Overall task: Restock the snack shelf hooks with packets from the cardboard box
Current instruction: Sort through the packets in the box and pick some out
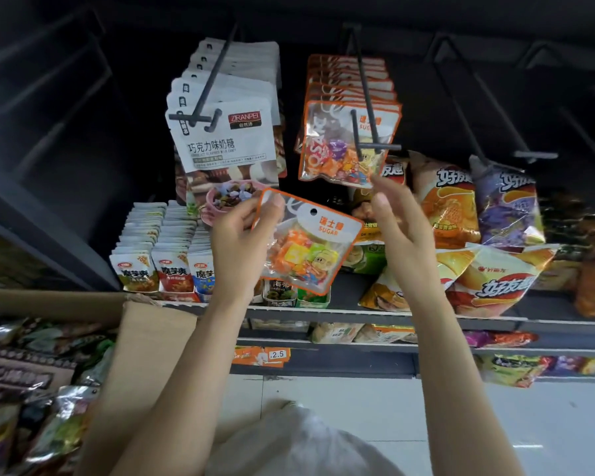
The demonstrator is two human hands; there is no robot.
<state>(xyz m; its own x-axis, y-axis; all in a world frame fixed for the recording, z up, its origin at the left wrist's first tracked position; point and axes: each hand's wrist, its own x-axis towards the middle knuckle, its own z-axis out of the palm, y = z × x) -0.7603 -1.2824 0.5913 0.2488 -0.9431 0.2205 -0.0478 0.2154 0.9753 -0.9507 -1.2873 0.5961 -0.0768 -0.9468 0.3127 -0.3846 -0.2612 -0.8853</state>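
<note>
Pale cloth (299, 441) lies lowest in the head view, and above it the left hand (241, 235) pinches a candy packet (306, 242) by its corner while the right hand (399, 221), fingers loosely extended and holding nothing, reaches toward the crowded hook (368, 108), where a tilted packet hole could miss the tip and slip.

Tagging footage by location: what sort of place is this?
Most likely a small shop's snack aisle: candy packets hang on peg hooks, chip bags fill a shelf, and a price tag reads 2.5.
</note>
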